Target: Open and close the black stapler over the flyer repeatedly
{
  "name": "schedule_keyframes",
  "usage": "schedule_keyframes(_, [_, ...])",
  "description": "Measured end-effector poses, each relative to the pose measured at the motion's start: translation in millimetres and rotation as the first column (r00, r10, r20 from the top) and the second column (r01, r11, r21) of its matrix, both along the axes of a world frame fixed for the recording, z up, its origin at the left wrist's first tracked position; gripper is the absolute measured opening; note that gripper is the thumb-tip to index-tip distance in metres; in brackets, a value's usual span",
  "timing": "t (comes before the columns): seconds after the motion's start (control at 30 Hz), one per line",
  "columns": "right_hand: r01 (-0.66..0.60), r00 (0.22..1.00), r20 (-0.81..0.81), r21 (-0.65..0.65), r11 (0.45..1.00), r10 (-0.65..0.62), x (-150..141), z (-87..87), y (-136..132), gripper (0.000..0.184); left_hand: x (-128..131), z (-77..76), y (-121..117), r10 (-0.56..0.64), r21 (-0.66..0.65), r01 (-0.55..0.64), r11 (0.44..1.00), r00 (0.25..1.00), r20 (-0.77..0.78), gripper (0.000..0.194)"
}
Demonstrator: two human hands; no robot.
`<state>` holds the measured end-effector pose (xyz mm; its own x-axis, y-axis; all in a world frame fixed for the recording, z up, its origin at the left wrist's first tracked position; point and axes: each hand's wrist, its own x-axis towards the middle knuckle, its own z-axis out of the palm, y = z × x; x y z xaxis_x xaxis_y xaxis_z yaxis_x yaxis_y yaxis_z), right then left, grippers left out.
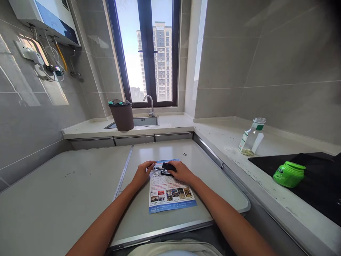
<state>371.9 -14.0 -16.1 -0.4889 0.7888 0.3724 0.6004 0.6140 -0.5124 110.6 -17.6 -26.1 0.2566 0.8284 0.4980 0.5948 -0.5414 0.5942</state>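
My right hand [181, 172] is closed around the black upper part of a stapler [167, 166], which is held over a printed flyer [172, 195]. The stapler is opened up, with a silver metal strip pointing left between its black parts. My left hand [144, 172] has its fingertips pinched together at the stapler's left end. Whatever lies between those fingertips is too small to make out. The flyer rests flat on the white tabletop, with text, a row of photos and a blue lower band. Two short dark strips, like staple strips [184, 154], lie beyond my right hand.
A brown bin [122, 116] stands by the sink [146, 121] and tap at the back. On the right counter are a clear glass jar [252, 139] and a green jar [289, 175], the latter on a black cooktop [319, 185]. The table's front edge [165, 233] is near my body.
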Motion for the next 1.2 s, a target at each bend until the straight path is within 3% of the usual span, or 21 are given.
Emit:
schedule_keyframes(0.23, [-0.06,0.997,-0.039,0.031,0.998,0.061,1,-2.7,2,0.032,3,-10.8,6,0.061,0.101,-0.048,0.994,0.989,-0.131,0.029])
schedule_keyframes(0.47, [-0.066,0.997,-0.04,0.041,0.997,0.067,1,-5.2,4,0.032,5,-18.0,10,-0.001,0.169,0.058,0.984,0.948,-0.317,0.022])
schedule_keyframes(0.77, [-0.061,0.997,-0.039,0.048,0.997,0.063,0,-6.4,5,0.032,5,-17.7,15,0.011,0.121,0.036,0.992,0.929,-0.371,0.022])
schedule_keyframes(1.2, [-0.055,0.997,-0.053,0.045,0.998,0.057,1,-6.7,4,0.03,9,-16.2,17,-0.025,0.054,0.045,0.998,0.944,-0.329,0.018])
